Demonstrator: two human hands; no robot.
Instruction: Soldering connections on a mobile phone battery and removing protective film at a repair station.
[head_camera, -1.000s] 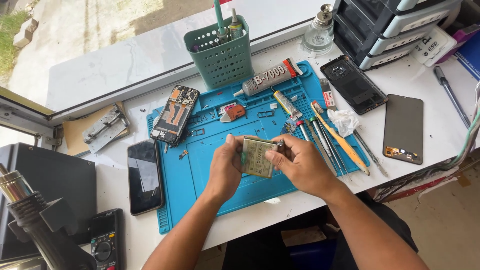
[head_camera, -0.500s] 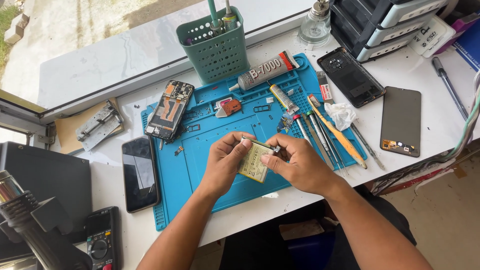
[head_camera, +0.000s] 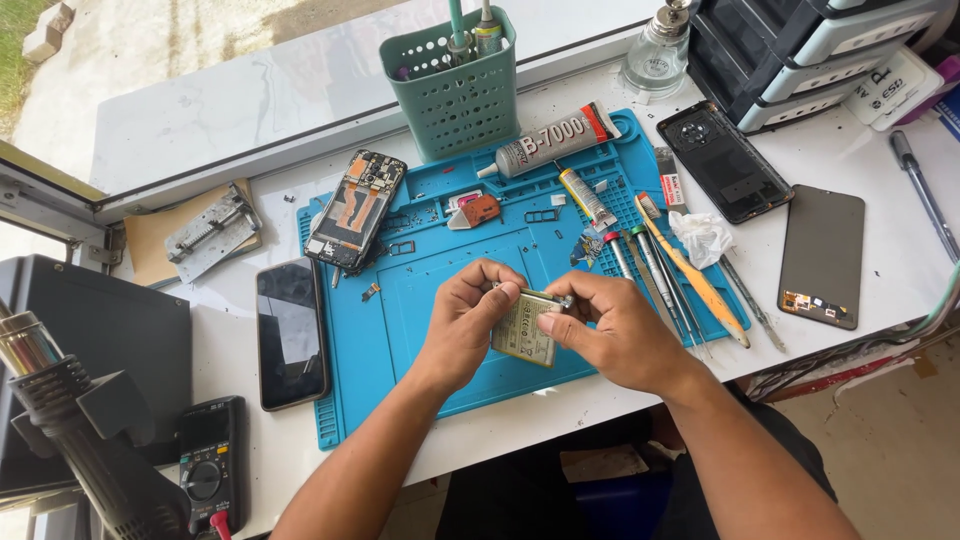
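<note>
Both my hands hold a flat grey phone battery (head_camera: 523, 330) over the blue repair mat (head_camera: 440, 300). My left hand (head_camera: 468, 320) grips its left edge with the fingers curled over the top. My right hand (head_camera: 610, 325) pinches its upper right corner, thumb on the face. An opened phone body (head_camera: 356, 208) with exposed boards lies at the mat's upper left. A row of screwdrivers and tweezers (head_camera: 660, 270) lies just right of my right hand.
A green tool basket (head_camera: 455, 95) and a glue tube (head_camera: 555, 140) stand behind the mat. A black phone (head_camera: 290, 332) lies left of it, a back cover (head_camera: 724, 172) and a screen panel (head_camera: 822, 255) to the right. Multimeter (head_camera: 208, 460) and hot-air gun (head_camera: 70, 420) at lower left.
My hands stay on the battery above the mat; my fingers have shifted slightly along its top edge. The view has drifted a little.
</note>
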